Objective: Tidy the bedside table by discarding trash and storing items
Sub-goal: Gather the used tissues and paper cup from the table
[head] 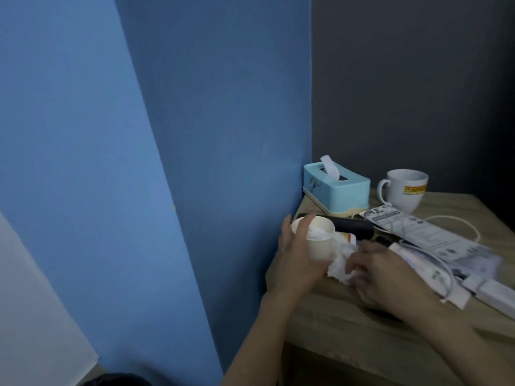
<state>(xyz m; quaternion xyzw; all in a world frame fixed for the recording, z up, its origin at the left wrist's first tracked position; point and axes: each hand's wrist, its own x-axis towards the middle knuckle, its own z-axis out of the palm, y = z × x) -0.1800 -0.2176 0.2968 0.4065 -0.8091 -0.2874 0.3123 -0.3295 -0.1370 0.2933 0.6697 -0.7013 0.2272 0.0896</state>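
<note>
The left hand [295, 257] is wrapped around a white paper cup [317, 240] with tissue stuffed inside, held tilted at the table [348, 324] edge. The right hand [387, 277] pinches a crumpled tissue [341, 263] lying just beside the cup. Behind stand a tissue box [337, 189] and mug [404, 190].

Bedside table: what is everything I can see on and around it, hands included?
Bedside table: one, light wood, in the wall corner.
Tissue box: one, light blue, back left corner, a tissue sticking out.
Mug: one, white with a yellow band, at the back.
Dark cylinder: one, black, lying behind the cup.
Printed packet: one, grey-white, lying flat.
Cable: one, white, looped at the right.
Paper cup: one, white, stuffed with tissue.
Crumpled tissue: one, white, front left.
Left hand: holds the paper cup.
Right hand: fingers on the crumpled tissue.
</note>
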